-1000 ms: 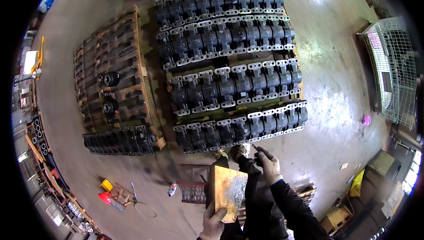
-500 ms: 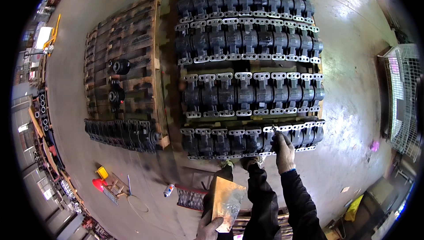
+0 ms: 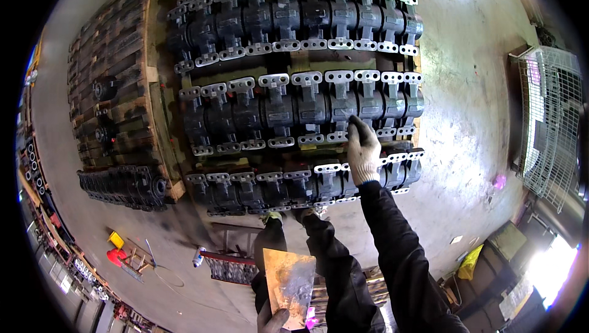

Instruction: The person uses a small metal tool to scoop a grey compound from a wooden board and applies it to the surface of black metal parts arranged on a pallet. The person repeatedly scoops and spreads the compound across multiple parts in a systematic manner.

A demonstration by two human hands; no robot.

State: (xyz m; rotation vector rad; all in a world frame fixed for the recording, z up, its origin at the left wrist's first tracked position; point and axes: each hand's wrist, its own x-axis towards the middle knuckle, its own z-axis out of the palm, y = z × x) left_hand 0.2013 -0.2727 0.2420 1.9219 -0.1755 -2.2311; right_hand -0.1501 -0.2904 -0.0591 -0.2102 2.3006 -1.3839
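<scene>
My left hand (image 3: 274, 322), low in the picture, grips the bottom edge of a flat tan board (image 3: 285, 287) smeared with a grey substance. My right hand (image 3: 364, 152), in a pale knit glove with dark fingertips, reaches over the front row of black rollers (image 3: 245, 193). Its fingers are drawn together near the lower metal brackets of the second row of black rollers (image 3: 310, 111). Whether they pinch something small is hidden. Each roller has light metal end brackets with round holes.
More rows of rollers (image 3: 282, 17) lie farther off. At left, a wooden pallet (image 3: 116, 38) carries two loose black parts and a roller row. A wire mesh cage (image 3: 546, 124) stands at right. A spray can (image 3: 198, 257) and a red-edged rack (image 3: 230, 268) are near my legs.
My right hand has moved from the front roller row to the row behind it. The view has shifted, and the left hand still holds the board.
</scene>
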